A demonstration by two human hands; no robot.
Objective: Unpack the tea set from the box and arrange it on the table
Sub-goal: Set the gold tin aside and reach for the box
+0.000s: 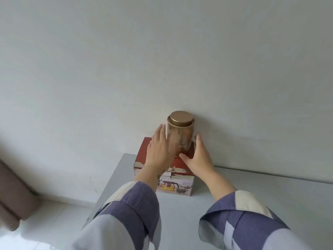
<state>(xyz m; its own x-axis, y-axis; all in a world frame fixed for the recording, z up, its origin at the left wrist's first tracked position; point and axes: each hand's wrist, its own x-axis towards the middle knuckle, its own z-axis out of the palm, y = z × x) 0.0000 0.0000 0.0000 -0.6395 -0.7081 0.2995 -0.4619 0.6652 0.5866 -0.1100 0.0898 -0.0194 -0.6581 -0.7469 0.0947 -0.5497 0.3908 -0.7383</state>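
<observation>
1. The wall (162,51) is big and white, with a brown curtain (12,192) at the left.
2. The desk (252,195) is pale grey.
3. The box (173,181) sits on it by the wall, shut. Nothing is unpacked yet.
4. A gold tin (180,134) stands on the box and must come off first.
5. The left hand (158,150) lies flat against the tin; the right hand (196,157) cups its other side, fingers straight.

Box (163,170) sits on desk (252,195), at its back-left corner, against wall (162,51). Tin (180,134) stands on box top. Curtain (16,195) far left of box.
</observation>
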